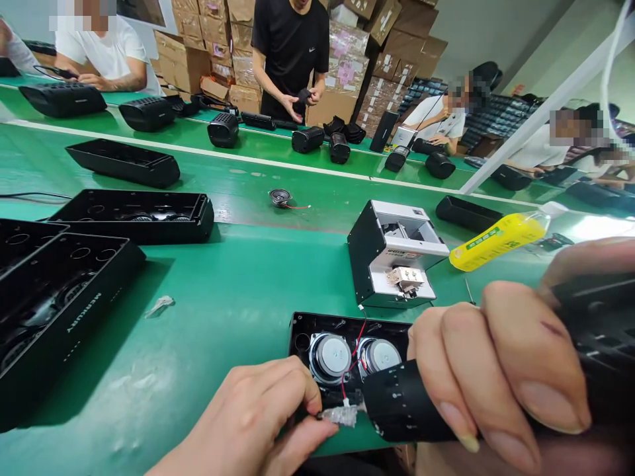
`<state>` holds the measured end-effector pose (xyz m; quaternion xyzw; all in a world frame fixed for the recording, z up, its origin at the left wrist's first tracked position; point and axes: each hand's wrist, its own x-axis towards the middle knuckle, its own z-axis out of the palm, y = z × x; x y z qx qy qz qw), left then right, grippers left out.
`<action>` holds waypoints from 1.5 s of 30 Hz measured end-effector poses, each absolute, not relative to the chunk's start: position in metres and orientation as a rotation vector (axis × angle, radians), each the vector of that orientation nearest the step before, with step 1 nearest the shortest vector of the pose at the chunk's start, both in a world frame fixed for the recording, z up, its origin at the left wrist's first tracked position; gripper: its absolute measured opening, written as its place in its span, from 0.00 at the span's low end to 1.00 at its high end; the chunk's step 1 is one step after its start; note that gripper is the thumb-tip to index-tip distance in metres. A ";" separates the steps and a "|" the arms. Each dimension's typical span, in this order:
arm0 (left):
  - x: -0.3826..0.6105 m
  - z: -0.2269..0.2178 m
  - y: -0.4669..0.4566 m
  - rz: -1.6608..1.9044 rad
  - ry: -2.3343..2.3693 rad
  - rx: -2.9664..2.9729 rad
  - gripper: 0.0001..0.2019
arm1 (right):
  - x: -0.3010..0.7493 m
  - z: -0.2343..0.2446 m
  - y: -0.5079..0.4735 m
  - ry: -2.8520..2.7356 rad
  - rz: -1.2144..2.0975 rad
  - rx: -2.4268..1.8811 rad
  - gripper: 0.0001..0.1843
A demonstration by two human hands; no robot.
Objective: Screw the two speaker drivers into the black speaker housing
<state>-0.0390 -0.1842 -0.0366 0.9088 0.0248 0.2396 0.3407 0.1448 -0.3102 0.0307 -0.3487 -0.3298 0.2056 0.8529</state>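
My right hand [501, 370] is wrapped round a black electric screwdriver [411, 403] whose tip points left at the near edge of a black speaker housing [347, 350]. Two round speaker drivers [330, 356] sit in that housing, with red and black wires running to a small white connector. My left hand [258, 423] pinches a small clear piece [340, 415] right at the screwdriver's tip, resting against the housing's near edge.
A white and black screw feeder box [391, 254] stands just behind the housing, a yellow bottle [496, 239] to its right. Several open black housings [133, 215] lie at the left. A loose speaker driver [280, 197] lies further back. Other people work behind the belt [238, 291].
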 end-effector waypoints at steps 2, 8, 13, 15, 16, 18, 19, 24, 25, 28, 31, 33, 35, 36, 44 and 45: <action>-0.040 -0.039 -0.183 0.597 0.075 2.371 0.12 | 0.145 0.032 -0.305 -0.886 0.425 -0.614 0.17; -0.040 -0.041 -0.184 0.563 0.092 2.356 0.11 | 0.140 0.038 -0.302 -0.891 0.399 -0.634 0.26; -0.041 -0.038 -0.186 0.555 0.077 2.343 0.10 | 0.141 0.036 -0.306 -0.843 0.377 -0.671 0.31; -0.042 -0.036 -0.188 0.544 0.064 2.328 0.10 | 0.144 0.035 -0.306 -0.873 0.434 -0.659 0.33; -0.042 -0.035 -0.188 0.539 0.067 2.318 0.10 | 0.146 0.033 -0.307 -0.882 0.455 -0.640 0.33; -0.041 -0.033 -0.189 0.543 0.080 2.293 0.09 | 0.148 0.028 -0.310 -0.897 0.490 -0.587 0.34; -0.040 -0.032 -0.189 0.548 0.089 2.278 0.08 | 0.149 0.025 -0.312 -0.883 0.512 -0.575 0.34; -0.039 -0.030 -0.189 0.531 0.102 2.236 0.05 | 0.151 0.015 -0.318 -0.786 0.569 -0.586 0.25; -0.041 -0.031 -0.188 0.511 0.123 2.262 0.07 | 0.152 0.017 -0.318 -0.791 0.556 -0.579 0.23; -0.047 -0.033 -0.182 0.492 0.172 2.389 0.29 | 0.154 0.028 -0.313 -0.839 0.505 -0.631 0.18; -0.048 -0.035 -0.170 0.431 0.156 2.486 0.36 | 0.152 0.037 -0.308 -0.903 0.515 -0.746 0.07; -0.045 -0.037 -0.160 0.364 0.133 2.523 0.37 | 0.148 0.037 -0.305 -0.864 0.478 -0.795 0.05; -0.041 -0.041 -0.152 0.306 0.101 2.546 0.41 | 0.141 0.033 -0.302 -0.805 0.419 -0.827 0.06; -0.038 -0.043 -0.149 0.284 0.086 2.553 0.42 | 0.138 0.031 -0.301 -0.808 0.409 -0.837 0.07; -0.022 -0.061 -0.143 0.264 0.005 2.519 0.43 | 0.138 0.013 -0.299 -0.902 0.506 -0.845 0.14; -0.021 -0.061 -0.143 0.268 0.006 2.515 0.42 | 0.139 0.010 -0.298 -0.913 0.512 -0.840 0.17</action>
